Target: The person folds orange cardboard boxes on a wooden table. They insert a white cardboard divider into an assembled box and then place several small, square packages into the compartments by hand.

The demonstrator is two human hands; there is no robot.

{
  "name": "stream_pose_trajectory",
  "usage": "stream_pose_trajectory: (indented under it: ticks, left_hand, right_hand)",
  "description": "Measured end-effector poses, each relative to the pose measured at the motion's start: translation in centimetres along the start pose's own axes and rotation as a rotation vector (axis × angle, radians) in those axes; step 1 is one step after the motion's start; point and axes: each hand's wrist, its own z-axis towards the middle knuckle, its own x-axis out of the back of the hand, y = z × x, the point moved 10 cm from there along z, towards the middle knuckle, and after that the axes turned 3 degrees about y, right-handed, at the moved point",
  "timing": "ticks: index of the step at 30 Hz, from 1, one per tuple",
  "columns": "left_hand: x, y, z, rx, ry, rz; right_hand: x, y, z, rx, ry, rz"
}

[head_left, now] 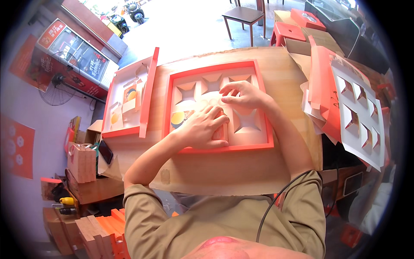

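Note:
A shallow red box lies on the table in front of me, with a pale insert that has several star-shaped cut-outs. My left hand is over its lower middle part, fingers and thumb closed round a small orange-edged box that is mostly hidden under them. Beside that hand, a small box with a yellow round print sits in the lower left cut-out. My right hand is above the upper right of the insert, fingers loosely bent and thumb apart, with nothing visible in it.
A second red box with loose small cartons stands at the left of the wooden table. White cut-out inserts and red box parts are stacked at the right. A phone lies by the left edge. A cable crosses my right sleeve.

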Motion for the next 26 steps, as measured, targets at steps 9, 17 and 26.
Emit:
stream_pose_trajectory:
  ticks: [9, 17, 26]
  left_hand:
    - [-0.4, -0.1, 0.9, -0.006, -0.088, 0.017]
    - [-1.4, 0.0, 1.3, 0.049, -0.189, 0.096]
    - [-1.5, 0.1, 0.7, -0.011, -0.072, 0.045]
  right_hand:
    - [0.1, -0.3, -0.1, 0.014, 0.001, -0.019]
    - [0.1, -0.2, 0.0, -0.005, 0.006, -0.048]
    - [0.1, -0.3, -0.1, -0.005, -0.009, -0.04]
